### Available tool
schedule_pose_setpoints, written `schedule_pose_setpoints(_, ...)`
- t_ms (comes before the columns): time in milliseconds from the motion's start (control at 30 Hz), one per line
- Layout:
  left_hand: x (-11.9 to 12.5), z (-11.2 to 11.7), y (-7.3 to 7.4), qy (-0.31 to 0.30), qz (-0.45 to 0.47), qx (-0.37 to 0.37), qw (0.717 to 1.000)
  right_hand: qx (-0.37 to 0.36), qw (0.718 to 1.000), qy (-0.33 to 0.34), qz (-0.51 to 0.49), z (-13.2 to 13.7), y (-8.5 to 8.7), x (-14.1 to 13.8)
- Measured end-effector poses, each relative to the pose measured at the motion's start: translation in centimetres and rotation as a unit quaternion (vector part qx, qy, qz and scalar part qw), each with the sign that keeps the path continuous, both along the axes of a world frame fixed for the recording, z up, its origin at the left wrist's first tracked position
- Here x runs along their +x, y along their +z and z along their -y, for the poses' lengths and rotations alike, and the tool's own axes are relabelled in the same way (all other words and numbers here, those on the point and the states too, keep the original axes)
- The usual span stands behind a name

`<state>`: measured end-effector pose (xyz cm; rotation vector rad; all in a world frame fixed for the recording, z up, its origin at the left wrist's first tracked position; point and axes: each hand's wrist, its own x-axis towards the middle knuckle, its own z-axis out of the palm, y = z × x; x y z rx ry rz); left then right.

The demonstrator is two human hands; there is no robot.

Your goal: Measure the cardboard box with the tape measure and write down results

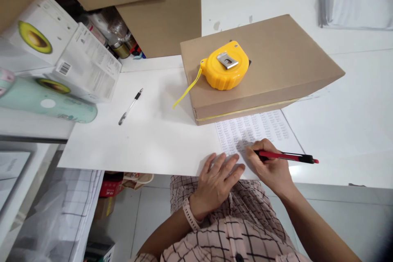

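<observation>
My right hand [270,166] is closed around a red and black pen [287,156], its tip end hidden by my fingers over a sheet of paper [254,129]. Rows of small dark writing or print cover the sheet, and its far part lies beneath a brown cardboard box [264,61]. My left hand [219,178] rests flat with fingers spread at the table's front edge, by the sheet's lower left corner. On the box lies a yellow tape measure [227,65] with a metal clip and a yellow strap.
A clear pen with black ends [131,106] lies on the white table [153,143]. To the left are a mint green bottle [61,100] and white boxes with avocado pictures [82,65]. Larger cardboard boxes [172,20] stand at the back; a paper stack [359,6] lies far right.
</observation>
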<state>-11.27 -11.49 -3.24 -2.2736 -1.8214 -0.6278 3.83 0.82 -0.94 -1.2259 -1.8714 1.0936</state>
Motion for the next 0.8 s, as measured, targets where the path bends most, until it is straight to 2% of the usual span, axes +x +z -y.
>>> schedule_pose_setpoints(267,-0.1,-0.1,0.2,-0.001,0.007,0.002,1.000,0.021,1.000,0.020,0.003,-0.2,0.3,-0.1)
schedule_pose_setpoints(500,0.0,-0.1,0.1,0.000,0.011,0.003,1.000,0.000,1.000,0.001,-0.011,0.0,0.2,-0.3)
schedule_pose_setpoints(667,-0.1,0.1,-0.1,-0.006,0.005,0.007,1.000,0.043,0.990,-0.136,-0.014,0.0,0.2,0.8)
schedule_pose_setpoints(733,-0.3,0.1,-0.2,-0.012,0.013,0.014,1.000,0.078,0.980,-0.180,0.005,-1.1,0.5,2.5)
schedule_pose_setpoints(800,-0.4,0.2,-0.2,-0.022,0.024,0.024,0.999,0.134,0.970,-0.195,0.059,-2.9,0.8,5.2)
